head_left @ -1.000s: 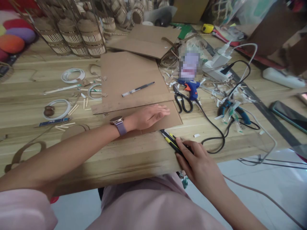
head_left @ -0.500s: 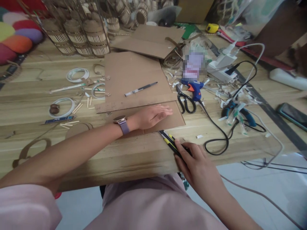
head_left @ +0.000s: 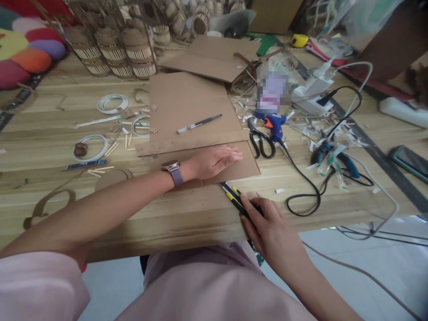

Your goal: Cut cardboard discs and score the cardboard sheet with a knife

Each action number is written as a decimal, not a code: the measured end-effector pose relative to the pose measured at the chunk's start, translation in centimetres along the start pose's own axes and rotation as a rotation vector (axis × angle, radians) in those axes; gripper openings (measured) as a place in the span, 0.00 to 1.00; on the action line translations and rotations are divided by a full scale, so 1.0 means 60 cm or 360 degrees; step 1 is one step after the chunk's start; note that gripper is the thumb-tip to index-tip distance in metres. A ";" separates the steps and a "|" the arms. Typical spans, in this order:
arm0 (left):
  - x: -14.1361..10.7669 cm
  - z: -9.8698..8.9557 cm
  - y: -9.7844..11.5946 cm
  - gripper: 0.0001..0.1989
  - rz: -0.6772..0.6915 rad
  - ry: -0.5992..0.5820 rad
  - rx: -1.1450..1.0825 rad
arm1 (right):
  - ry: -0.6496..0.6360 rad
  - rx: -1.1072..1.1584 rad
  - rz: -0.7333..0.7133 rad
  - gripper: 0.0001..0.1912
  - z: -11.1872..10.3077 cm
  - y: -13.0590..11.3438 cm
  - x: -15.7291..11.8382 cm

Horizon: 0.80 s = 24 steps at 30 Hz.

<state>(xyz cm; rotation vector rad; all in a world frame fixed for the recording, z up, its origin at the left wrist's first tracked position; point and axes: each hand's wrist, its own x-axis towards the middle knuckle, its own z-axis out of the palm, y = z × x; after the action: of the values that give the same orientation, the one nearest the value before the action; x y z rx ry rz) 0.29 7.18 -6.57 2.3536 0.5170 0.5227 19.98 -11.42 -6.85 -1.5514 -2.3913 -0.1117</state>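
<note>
My left hand (head_left: 214, 161) lies flat with its fingers stretched out on a narrow piece of cardboard (head_left: 249, 162) at the near side of the table. Closed around a black and yellow utility knife (head_left: 235, 199) is my right hand (head_left: 272, 223). The knife's blade points up and left, its tip close to the lower edge of that cardboard; whether it touches is hard to tell. Just beyond my left hand a larger cardboard sheet (head_left: 190, 96) lies flat, and a pen (head_left: 199, 124) rests on it.
Black-handled scissors (head_left: 262, 143), a blue glue gun (head_left: 274, 126) and pliers (head_left: 336, 158) lie to the right among cables and scraps. On the left are tape rolls (head_left: 113, 103) and small sticks. Bamboo lanterns (head_left: 138, 53) stand at the back left. A phone (head_left: 410, 161) sits far right.
My right hand has shifted very slightly left with the utility knife. The left hand stays flat on the cardboard, and the whole view has moved a little.
</note>
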 end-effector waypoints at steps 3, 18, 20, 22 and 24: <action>0.000 0.000 0.001 0.34 -0.0013 -0.0017 0.0010 | -0.0007 0.0036 -0.0009 0.22 0.001 -0.001 0.001; 0.002 0.007 -0.006 0.38 0.0058 0.0003 -0.0010 | -0.0186 0.0089 -0.0486 0.21 -0.016 0.075 0.042; 0.002 0.003 -0.003 0.37 0.0037 0.0021 -0.0024 | -0.0198 0.0093 -0.0466 0.21 -0.016 0.077 0.042; -0.005 -0.009 -0.001 0.36 0.0012 0.0035 -0.0011 | -0.0195 0.0084 -0.0421 0.21 -0.015 0.074 0.039; -0.023 -0.032 0.000 0.34 0.0014 0.0004 0.0108 | -0.0170 0.0074 -0.0364 0.21 -0.012 0.068 0.033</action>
<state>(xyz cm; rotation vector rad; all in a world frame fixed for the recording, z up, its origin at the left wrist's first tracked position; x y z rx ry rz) -1.82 7.51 -5.57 2.4212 0.5335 0.5194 23.04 -8.13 -5.95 -1.2896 -2.6283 -0.0201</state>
